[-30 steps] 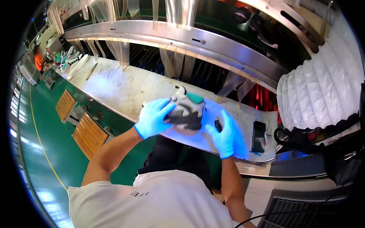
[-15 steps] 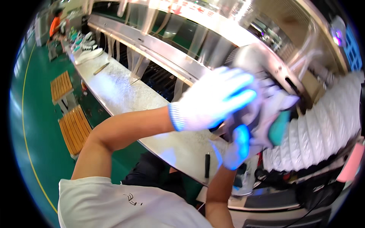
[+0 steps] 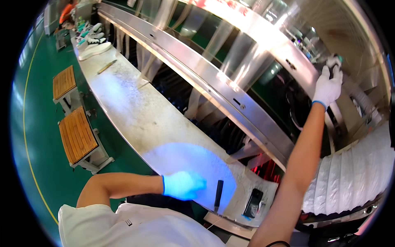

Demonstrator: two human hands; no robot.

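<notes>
My left hand (image 3: 184, 185), in a white glove lit blue, is low over the near edge of the long pale workbench (image 3: 152, 127). Its fingers are blurred, and I see nothing in them. A slim black-handled tool (image 3: 219, 195) lies on the bench to its right. My right hand (image 3: 328, 87), also in a white glove, reaches far up and right beside the metal machine housing. Its fingers are around a small visible part of a grey and white shoe (image 3: 334, 61); most of the shoe is hidden or too far away to make out.
A black device (image 3: 254, 202) lies at the bench's near right end. Clear plastic strips (image 3: 216, 41) hang along the metal rail (image 3: 197, 70). A white ribbed duct (image 3: 349, 177) bulges at right. Shoes (image 3: 91, 37) stand at the far end. Wooden-topped stools (image 3: 77, 133) are at left.
Both hands were together on a grey and teal shoe by the machine. The left hand has let go and dropped toward the near edge; the right has stretched up and away.
</notes>
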